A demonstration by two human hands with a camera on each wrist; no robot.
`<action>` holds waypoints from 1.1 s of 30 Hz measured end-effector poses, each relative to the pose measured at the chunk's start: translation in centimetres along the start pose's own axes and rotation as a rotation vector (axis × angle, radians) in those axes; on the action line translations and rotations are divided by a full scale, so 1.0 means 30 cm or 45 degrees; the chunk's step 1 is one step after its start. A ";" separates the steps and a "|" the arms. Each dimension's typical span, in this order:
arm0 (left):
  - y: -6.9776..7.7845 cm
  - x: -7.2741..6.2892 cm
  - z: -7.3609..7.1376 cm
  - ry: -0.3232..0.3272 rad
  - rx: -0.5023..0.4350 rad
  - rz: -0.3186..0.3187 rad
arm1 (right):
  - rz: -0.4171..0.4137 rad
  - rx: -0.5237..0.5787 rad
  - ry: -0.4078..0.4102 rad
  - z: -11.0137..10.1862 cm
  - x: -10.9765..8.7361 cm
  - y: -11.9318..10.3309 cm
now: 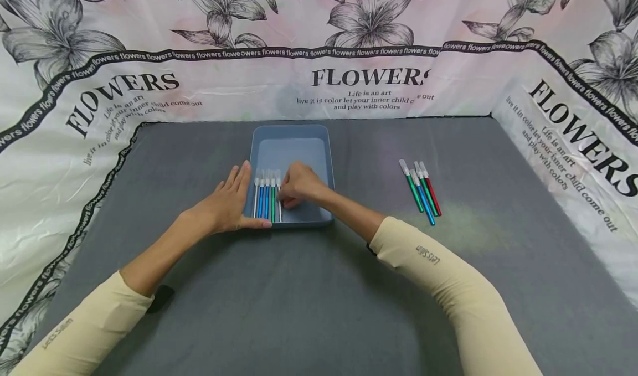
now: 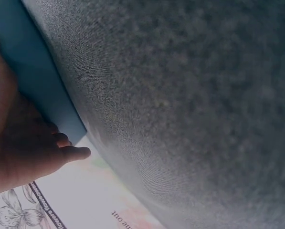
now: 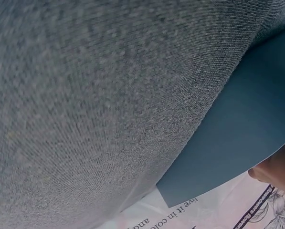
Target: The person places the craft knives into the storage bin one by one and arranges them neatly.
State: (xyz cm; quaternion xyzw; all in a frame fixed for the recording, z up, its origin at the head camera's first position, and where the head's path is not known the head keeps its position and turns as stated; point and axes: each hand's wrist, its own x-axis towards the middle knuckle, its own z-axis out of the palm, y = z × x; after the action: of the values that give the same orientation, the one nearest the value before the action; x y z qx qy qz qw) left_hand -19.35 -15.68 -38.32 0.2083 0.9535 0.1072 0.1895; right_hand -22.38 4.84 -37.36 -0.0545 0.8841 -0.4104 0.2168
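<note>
A blue-grey tray (image 1: 291, 146) lies on the grey cloth in the head view. Along the left of its floor, several slim felt-tip pens (image 1: 266, 199) with whitish caps stand side by side, in blue, green and pale colours. My left hand (image 1: 224, 204) rests against the tray's left wall, fingers straight, thumb stretched along the front rim. Inside the tray, my right hand (image 1: 301, 185) has curled fingers at the right end of the row, pinching a pale pen (image 1: 279, 207) that they partly cover. Both wrist views show the tray's outer wall (image 2: 37, 71) but no pens.
Right of the tray, several more felt-tip pens (image 1: 423, 190), green, blue and red, lie in a loose bunch on the grey cloth (image 1: 299, 298). A white floral sheet (image 1: 279, 88) printed with lettering borders the cloth at the back and sides.
</note>
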 end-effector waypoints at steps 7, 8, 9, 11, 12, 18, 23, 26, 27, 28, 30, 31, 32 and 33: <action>0.009 0.014 -0.006 -0.005 0.008 0.002 | -0.010 -0.007 -0.024 -0.017 -0.005 0.002; 0.011 0.016 -0.007 -0.006 0.006 0.000 | -0.011 -0.006 -0.027 -0.022 -0.007 0.002; 0.012 0.017 -0.007 -0.007 0.005 0.000 | -0.013 -0.008 -0.029 -0.026 -0.008 0.002; 0.013 0.018 -0.005 -0.007 0.001 -0.001 | -0.022 -0.003 -0.036 -0.034 -0.010 0.004; 0.012 0.017 -0.004 -0.009 -0.002 -0.002 | -0.025 -0.010 -0.039 -0.038 -0.012 0.005; 0.001 0.009 0.001 -0.016 0.015 -0.018 | -0.038 -0.013 -0.048 -0.065 -0.032 -0.001; -0.002 0.006 0.008 -0.002 0.010 -0.015 | -0.036 0.003 -0.035 -0.124 -0.076 -0.005; -0.001 0.005 0.008 0.000 0.001 -0.017 | -0.054 -0.044 0.011 -0.173 -0.108 0.006; 0.000 0.005 0.008 -0.001 -0.004 -0.021 | -0.058 -0.061 0.034 -0.190 -0.119 0.013; 0.001 0.004 0.008 -0.003 -0.004 -0.024 | -0.061 -0.073 0.057 -0.207 -0.130 0.022; 0.003 0.002 0.007 0.000 -0.008 -0.024 | -0.068 -0.093 0.105 -0.243 -0.153 0.041; 0.003 0.001 0.007 0.003 -0.009 -0.022 | -0.071 -0.100 0.133 -0.261 -0.165 0.054; 0.004 0.001 0.007 0.005 -0.010 -0.020 | -0.074 -0.107 0.159 -0.279 -0.177 0.070; 0.004 0.000 0.007 0.009 -0.011 -0.017 | -0.073 -0.109 0.186 -0.298 -0.191 0.086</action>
State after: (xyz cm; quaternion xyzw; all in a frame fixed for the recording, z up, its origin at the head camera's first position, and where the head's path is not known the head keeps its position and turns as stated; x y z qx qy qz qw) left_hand -19.23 -15.54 -38.48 0.2007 0.9550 0.1109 0.1879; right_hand -20.85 14.38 -32.26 -0.0590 0.9124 -0.3810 0.1374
